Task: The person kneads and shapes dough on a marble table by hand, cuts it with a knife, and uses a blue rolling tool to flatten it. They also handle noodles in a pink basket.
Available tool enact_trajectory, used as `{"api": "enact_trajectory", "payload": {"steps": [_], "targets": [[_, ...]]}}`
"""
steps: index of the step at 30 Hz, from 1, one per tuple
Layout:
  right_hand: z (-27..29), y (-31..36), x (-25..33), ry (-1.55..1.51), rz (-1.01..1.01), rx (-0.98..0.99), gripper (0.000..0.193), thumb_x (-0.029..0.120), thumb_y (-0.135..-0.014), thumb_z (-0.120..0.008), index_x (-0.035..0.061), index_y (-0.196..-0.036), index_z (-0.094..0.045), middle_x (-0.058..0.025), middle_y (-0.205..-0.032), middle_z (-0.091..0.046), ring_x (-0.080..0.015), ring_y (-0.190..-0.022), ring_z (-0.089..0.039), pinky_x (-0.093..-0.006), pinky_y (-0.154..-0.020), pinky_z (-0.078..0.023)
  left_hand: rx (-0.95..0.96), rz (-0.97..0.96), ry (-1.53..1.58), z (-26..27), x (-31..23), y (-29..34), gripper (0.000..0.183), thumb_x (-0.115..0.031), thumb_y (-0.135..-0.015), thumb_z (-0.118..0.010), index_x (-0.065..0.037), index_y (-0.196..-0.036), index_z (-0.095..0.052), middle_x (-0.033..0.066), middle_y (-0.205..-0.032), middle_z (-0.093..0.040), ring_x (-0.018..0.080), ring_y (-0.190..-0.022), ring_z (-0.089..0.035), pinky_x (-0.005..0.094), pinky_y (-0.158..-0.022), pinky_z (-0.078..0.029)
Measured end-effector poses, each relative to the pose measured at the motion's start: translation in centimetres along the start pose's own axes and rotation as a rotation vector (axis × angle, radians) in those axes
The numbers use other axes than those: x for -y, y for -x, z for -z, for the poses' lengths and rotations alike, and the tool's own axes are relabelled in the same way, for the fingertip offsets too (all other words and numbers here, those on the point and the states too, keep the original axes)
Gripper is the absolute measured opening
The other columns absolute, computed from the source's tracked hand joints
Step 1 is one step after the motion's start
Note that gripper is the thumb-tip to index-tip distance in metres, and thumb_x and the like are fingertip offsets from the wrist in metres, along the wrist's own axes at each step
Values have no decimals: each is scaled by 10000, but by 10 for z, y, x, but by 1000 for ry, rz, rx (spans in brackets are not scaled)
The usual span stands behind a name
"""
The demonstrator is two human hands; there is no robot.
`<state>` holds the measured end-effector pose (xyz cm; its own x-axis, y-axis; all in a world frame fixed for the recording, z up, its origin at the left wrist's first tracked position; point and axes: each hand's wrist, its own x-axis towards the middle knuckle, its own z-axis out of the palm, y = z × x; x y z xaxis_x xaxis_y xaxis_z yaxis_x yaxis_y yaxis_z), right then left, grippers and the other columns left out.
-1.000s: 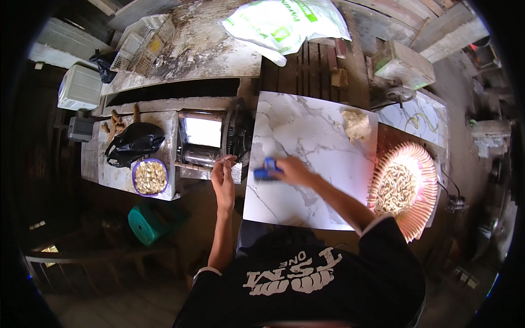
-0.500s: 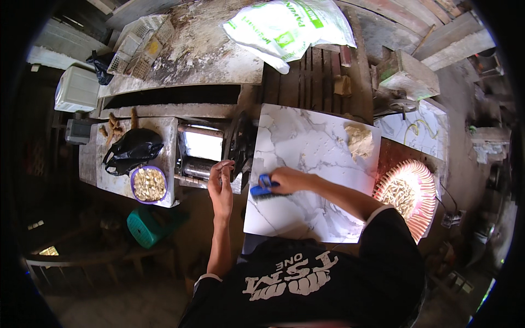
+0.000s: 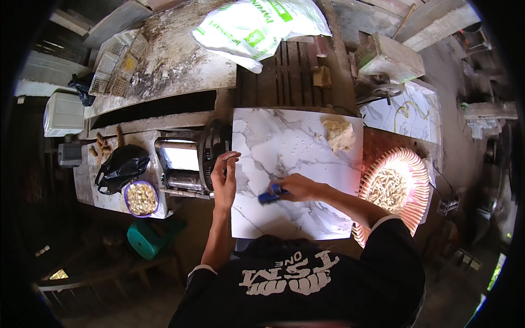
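One blue brush [image 3: 270,195] gripped by right hand [image 3: 297,187] on marbled board [image 3: 299,156]; left hand [image 3: 223,174] looks empty, fingers loose. Sweeping apparently in hand; next stroke calls for skirting pale lump [image 3: 339,135].

Left of the left hand [image 3: 223,177], a purple bowl [image 3: 143,215] of pale pieces sat just beside a black bag [image 3: 126,165], with brown roots [image 3: 104,146] a little farther ahead. Nearer the body on that side stood a green stool [image 3: 146,240]. Well out to the hand's forward left were a white canister [image 3: 64,115] and pale crates [image 3: 117,61]. Far ahead of the right hand [image 3: 298,188] lay a white-and-green sack [image 3: 257,30]; to its forward right stood a box [image 3: 391,60], and right of it a pink basket [image 3: 418,183] held pale sticks.
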<state>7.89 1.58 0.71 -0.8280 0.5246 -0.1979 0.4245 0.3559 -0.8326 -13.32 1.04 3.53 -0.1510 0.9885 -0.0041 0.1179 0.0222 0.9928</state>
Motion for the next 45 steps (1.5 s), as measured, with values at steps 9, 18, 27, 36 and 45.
{"api": "enact_trajectory", "payload": {"steps": [9,18,27,36,45], "targets": [[136,-29,-49,514,-103,-864,210,108,-730,-518,147,-936,-505,-104,-527,-523,-274,-484,-540,-363,-456,-424,125,-19,70,-15,-5,-16,260,-211,-858,-448,23,-961,-493,103,-927,-542,171,-879,-498,289,-805,-375],[-7,-15,-16,-139,76,-10,224,141,-699,-573,97,-912,-520,-132,-772,-573,-312,-738,-554,-383,-671,-429,86,-11,35,-7,6,-20,213,-172,-863,-430,15,-925,-509,96,-900,-560,154,-836,-514,269,-765,-388],[90,-37,-23,7,-125,-539,153,5,-719,-520,91,-846,-510,-84,-766,-565,-215,-624,-563,-314,-561,-429,67,20,12,0,15,-10,193,-136,-857,-423,18,-941,-503,106,-901,-565,156,-830,-527,268,-748,-397],[51,-54,-41,-51,-291,-117,122,147,-742,-548,76,-838,-522,-124,-711,-558,-219,-662,-558,-331,-598,-429,-10,-14,-128,6,11,0,177,-99,-848,-421,29,-926,-517,103,-897,-568,158,-826,-529,258,-736,-400],[29,-75,4,28,181,-464,114,124,-729,-560,17,-768,-551,-159,-687,-556,-276,-644,-553,-363,-585,-417,-107,-13,-173,25,15,31,164,-56,-832,-407,25,-919,-520,100,-887,-566,143,-828,-516,250,-739,-393]]}}
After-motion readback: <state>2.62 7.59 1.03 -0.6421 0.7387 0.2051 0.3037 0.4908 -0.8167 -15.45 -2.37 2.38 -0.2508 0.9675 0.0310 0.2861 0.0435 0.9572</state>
